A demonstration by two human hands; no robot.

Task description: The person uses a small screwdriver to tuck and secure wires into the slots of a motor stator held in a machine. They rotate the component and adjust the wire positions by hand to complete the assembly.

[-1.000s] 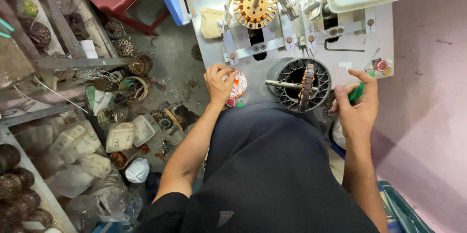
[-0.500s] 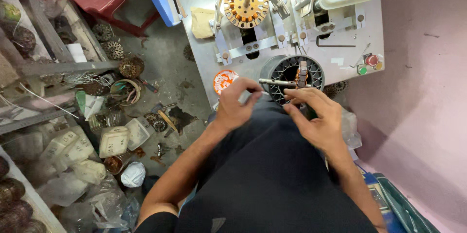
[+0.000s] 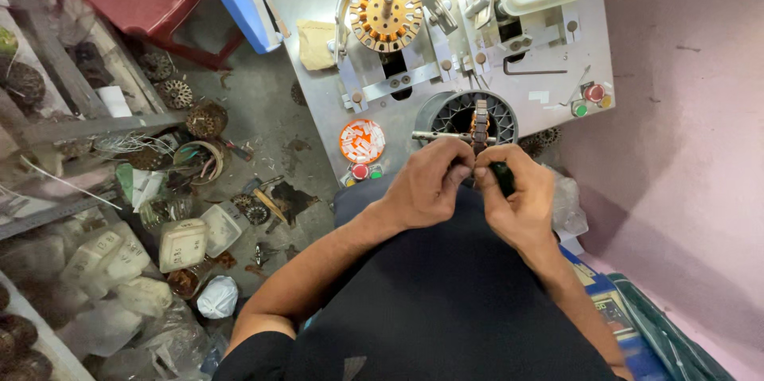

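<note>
hands: left hand [image 3: 426, 190] and right hand [image 3: 513, 198] close together, right one wrapped round a dark tool [image 3: 503, 178] | thing: round motor ring [image 3: 468, 120] at the desk's [image 3: 557, 54] near edge — just above the fingers | tip: hold steady, go slow

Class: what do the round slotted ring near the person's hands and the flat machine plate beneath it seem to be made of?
Slotted ring: likely dark, dull metal, judging by its rigid, evenly cut slots. Machine plate: probably painted or bare sheet metal, pale grey, matte, with bolts and scuffs. Both hands, left and right, meet at the ring's near edge.
</note>
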